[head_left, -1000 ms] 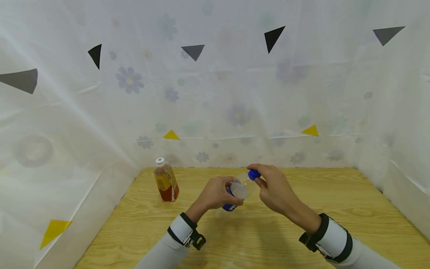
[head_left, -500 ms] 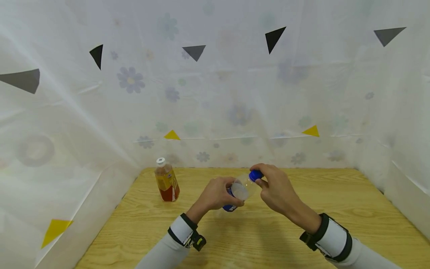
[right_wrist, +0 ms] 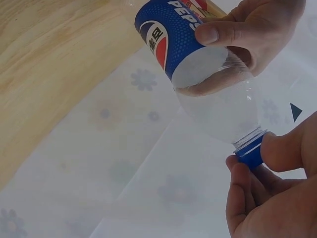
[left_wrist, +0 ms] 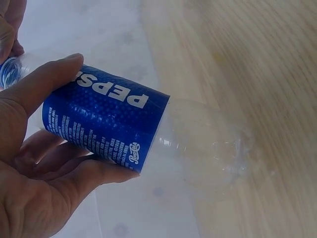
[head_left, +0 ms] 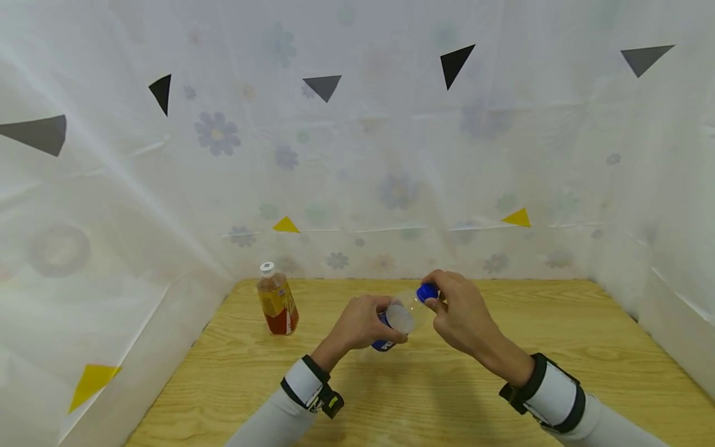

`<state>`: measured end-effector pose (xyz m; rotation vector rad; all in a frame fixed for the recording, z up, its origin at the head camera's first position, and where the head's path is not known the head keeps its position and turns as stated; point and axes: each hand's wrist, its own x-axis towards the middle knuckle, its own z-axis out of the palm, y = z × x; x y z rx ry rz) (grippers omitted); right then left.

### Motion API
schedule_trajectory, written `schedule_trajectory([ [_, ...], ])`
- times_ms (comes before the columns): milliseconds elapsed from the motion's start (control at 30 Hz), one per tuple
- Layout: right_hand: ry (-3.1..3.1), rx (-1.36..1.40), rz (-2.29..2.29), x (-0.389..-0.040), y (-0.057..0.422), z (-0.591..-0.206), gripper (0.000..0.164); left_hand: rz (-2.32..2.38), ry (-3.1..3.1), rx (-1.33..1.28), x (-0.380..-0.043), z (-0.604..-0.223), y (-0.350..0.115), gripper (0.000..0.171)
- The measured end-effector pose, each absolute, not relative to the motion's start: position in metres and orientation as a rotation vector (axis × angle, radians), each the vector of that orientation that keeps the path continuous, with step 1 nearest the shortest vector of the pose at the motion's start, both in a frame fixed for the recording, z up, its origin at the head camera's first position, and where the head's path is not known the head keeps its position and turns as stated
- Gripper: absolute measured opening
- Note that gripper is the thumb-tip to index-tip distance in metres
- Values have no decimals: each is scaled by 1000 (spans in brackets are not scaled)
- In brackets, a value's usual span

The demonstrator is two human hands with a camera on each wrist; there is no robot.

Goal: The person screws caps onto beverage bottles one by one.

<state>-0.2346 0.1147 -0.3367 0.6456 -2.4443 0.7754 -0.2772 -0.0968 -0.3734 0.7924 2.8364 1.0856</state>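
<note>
A clear plastic Pepsi bottle [left_wrist: 208, 148] with a blue label is held tilted above the table, its neck up toward the right in the head view. My left hand [head_left: 360, 323] grips it round the label, thumb on one side and fingers on the other. The blue cap [right_wrist: 250, 154] sits at the bottle's mouth, some neck thread showing beside it in the right wrist view. My right hand [head_left: 460, 313] pinches that cap between thumb and fingers. No drink shows inside the bottle.
A bottle of reddish-brown drink [head_left: 277, 301] with a white cap and yellow label stands upright at the left of the wooden table [head_left: 558, 347]. Pale flowered sheeting [head_left: 391, 155] with black, grey and yellow triangles walls the back and sides.
Both hands have shifted very slightly to the right with the bottle. The right fingers have moved a little on the cap. The other bottle stands where it was.
</note>
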Motion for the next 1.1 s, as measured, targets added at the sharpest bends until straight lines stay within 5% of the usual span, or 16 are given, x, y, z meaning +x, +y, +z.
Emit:
schedule_trajectory([
  [367, -2438, 619, 788, -239, 113, -340, 12, 1116, 2885, 741, -276, -378, -93, 62],
  [1100, -2415, 645, 794, -239, 114, -342, 12, 1107, 2898, 787, -273, -377, -92, 59],
])
